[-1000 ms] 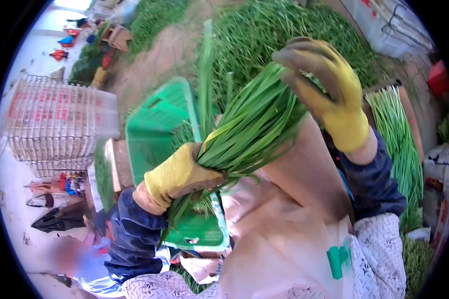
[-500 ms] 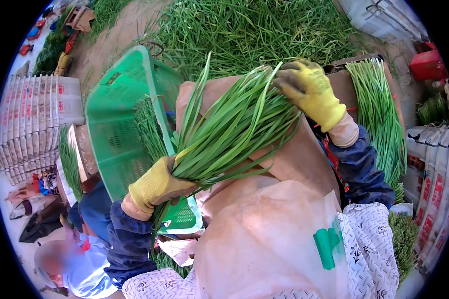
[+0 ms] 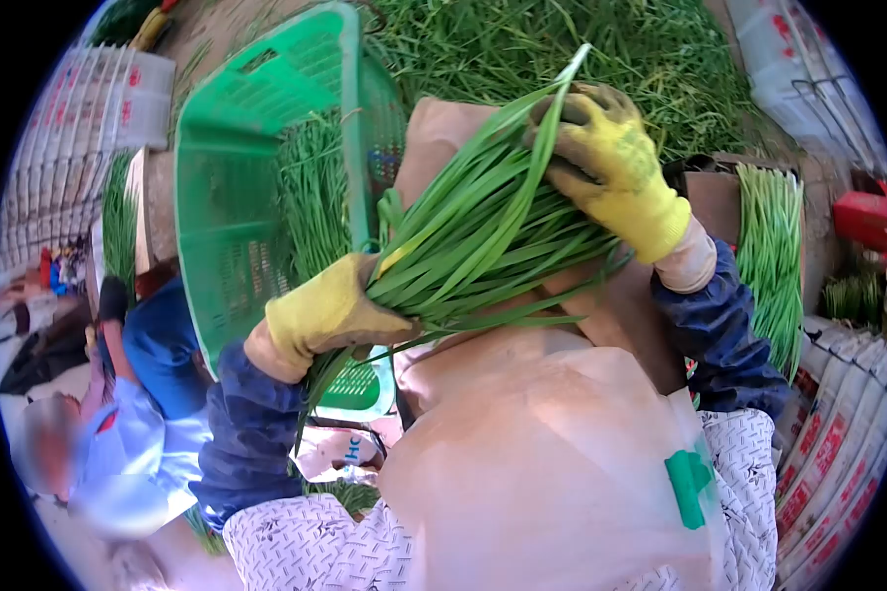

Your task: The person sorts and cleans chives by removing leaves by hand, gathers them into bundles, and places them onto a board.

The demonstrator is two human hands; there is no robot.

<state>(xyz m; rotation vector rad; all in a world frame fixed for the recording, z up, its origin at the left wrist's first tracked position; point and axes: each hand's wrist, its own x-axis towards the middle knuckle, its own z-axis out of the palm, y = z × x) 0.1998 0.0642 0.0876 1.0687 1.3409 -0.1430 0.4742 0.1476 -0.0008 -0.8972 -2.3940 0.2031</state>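
Observation:
A loose bundle of garlic chives (image 3: 493,227), long flat green leaves, slants across my lap from lower left to upper right. My left hand (image 3: 340,310), in a yellow work glove with a dirty palm, is closed around the lower-left end, and leaf tips hang below it. At the upper-right end my right hand (image 3: 611,163), gloved alike, has its fingers curled onto the stalks. One pale stalk end pokes up beside those fingers. Beneath the bundle lies a brown sheet (image 3: 443,133), with a translucent plastic apron (image 3: 542,443) over my lap.
Left of me stands a green plastic crate (image 3: 212,212) with chives inside. A large heap of loose greens (image 3: 552,39) covers the ground ahead. Sorted chives (image 3: 771,256) lie to the right, near a red container (image 3: 867,219). Another person (image 3: 143,424) sits at lower left.
My right hand has moved inward onto the upper end of the bundle, and its fingers curl further over the stalks. My left hand keeps its hold. The whole view has shifted slightly.

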